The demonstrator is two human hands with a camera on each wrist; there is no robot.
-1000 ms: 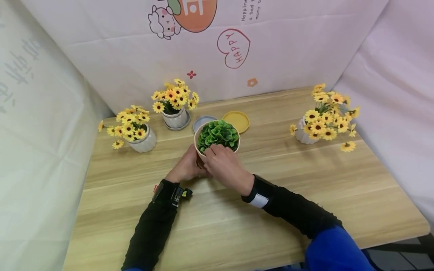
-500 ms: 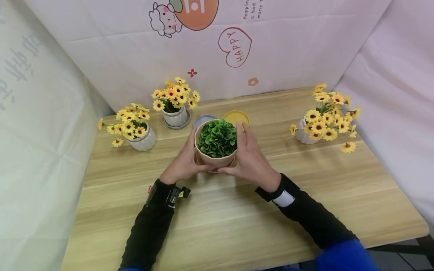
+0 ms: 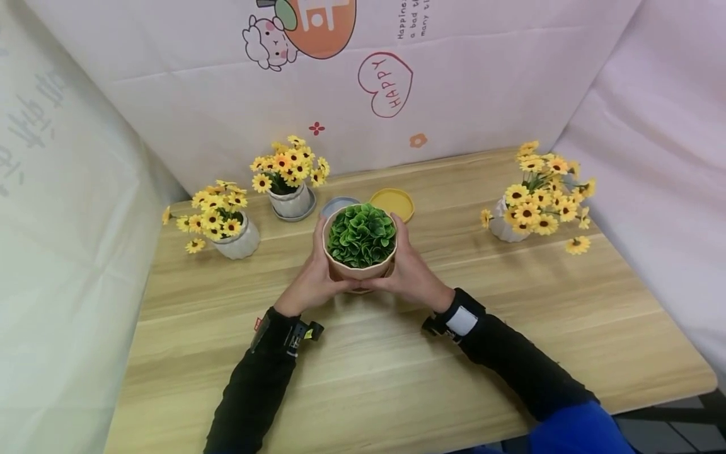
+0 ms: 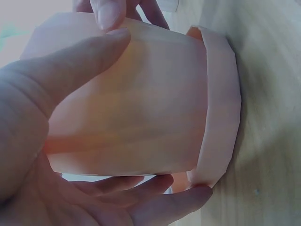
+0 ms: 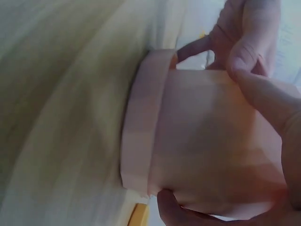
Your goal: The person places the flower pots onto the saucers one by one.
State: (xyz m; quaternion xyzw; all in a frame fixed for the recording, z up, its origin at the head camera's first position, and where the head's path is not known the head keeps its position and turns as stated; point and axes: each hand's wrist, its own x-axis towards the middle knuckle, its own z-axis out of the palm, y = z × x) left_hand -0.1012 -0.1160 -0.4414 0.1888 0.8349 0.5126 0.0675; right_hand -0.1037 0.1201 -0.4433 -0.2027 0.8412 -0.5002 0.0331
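Note:
Between both hands stands a peach flowerpot with a bushy green plant in it. My left hand holds the pot's left side, thumb across the front. My right hand grips the opposite side, and the thumbs meet in front. The wrist views show the pot upright in a matching peach saucer, which appears to sit on the tabletop. One left fingertip touches that saucer's rim. The far side of the pot is hidden in the head view.
Behind the pot lie a blue-grey saucer and a yellow saucer. White pots of yellow flowers stand at the left, at the back on a grey saucer, and at the right. White cloth hangs around the wooden table.
My right hand has left the plant's front leaves and moved round to the pot's right side, where it now grips. My left hand still holds the left side, its thumb now across the front.

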